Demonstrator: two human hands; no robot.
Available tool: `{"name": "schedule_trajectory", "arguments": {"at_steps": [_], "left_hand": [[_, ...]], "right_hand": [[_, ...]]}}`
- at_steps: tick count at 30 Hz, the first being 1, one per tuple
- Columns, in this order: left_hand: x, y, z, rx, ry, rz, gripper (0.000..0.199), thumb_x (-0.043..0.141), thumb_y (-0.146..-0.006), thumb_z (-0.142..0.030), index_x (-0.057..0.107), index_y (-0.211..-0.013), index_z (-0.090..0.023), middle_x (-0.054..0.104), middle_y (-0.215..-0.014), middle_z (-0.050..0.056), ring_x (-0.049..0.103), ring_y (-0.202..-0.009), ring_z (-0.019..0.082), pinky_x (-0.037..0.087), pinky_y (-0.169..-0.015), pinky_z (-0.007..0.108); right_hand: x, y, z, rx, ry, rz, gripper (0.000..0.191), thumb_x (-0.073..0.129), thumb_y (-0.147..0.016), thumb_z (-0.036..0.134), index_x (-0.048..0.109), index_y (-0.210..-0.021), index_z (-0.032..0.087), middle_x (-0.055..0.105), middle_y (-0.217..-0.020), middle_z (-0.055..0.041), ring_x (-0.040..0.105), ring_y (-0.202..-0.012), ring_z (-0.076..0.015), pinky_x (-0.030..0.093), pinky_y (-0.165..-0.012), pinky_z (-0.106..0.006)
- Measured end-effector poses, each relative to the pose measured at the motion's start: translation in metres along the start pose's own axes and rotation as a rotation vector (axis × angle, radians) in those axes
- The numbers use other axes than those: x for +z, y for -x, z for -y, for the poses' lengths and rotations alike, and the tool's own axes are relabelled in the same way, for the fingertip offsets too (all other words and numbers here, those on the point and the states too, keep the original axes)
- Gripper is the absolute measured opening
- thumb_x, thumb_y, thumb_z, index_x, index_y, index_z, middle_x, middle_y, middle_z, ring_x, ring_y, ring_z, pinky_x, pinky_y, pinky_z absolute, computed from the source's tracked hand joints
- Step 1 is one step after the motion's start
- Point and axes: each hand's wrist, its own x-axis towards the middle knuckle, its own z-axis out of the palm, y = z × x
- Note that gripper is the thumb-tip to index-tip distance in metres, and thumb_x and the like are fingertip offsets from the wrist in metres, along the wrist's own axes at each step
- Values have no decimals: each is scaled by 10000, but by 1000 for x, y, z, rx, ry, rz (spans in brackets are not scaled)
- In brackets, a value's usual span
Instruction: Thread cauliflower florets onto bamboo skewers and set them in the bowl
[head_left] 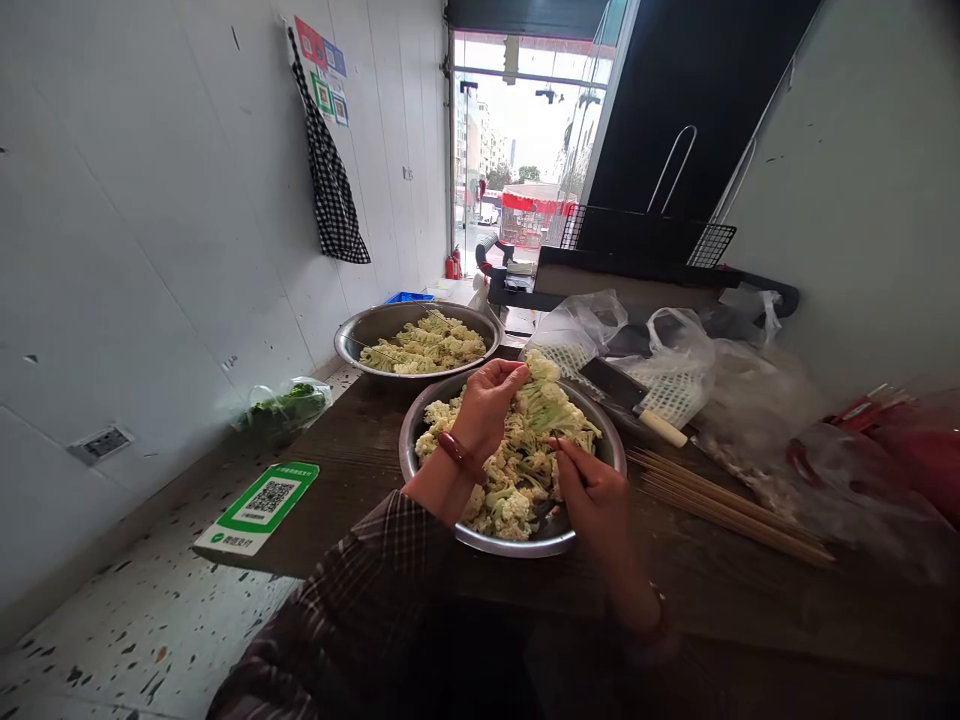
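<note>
A large metal bowl (409,455) of cauliflower pieces (510,505) stands in front of me on the dark table. Above it my left hand (486,402) has its fingers pinched on the upper end of a cauliflower floret (546,400). My right hand (596,492) is closed at the lower right of that floret, over the bowl's right side. Its thumb and forefinger are pressed around something thin and dark, too small to make out. A second metal bowl (346,345) with more cauliflower sits behind, to the left.
Wooden skewers (727,505) lie right of the near bowl. Behind them are a cleaver (611,383) with a pale handle and plastic bags (765,390). A green QR-code card (262,505) is at the table's left edge. Bagged greens (292,402) are by the wall.
</note>
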Motion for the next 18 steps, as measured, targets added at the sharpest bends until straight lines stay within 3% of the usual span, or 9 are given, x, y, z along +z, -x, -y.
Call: {"name": "schedule_trajectory", "arguments": {"at_steps": [9,13,18], "left_hand": [[2,1,-2,12,-33,42,256,852,-630,-287,668,-734,-143,596,-689,-17,479,-615,61,356,-561,189],[5,3,-3,-3,-35,40,261,854,-632,-289,663,-736,-146,567,-657,-29,426,-563,51,309,-514,197],[7,2,-1,-64,43,22,281,848,-647,-302,659,-797,-158,574,-666,-34,457,-555,56,338,-524,201]], "right_hand": [[1,2,0,46,-10,0,325,555,-935,394,798,-1051,212,789,-950,-93,718,-747,-228,583,-714,-365],[-1,0,2,88,-24,4,346,548,-927,416,796,-1042,204,740,-741,-61,680,-676,-215,546,-618,-327],[-2,-5,1,205,-112,127,410,541,-933,480,768,-1065,165,591,-529,15,545,-496,-153,455,-512,-277]]}}
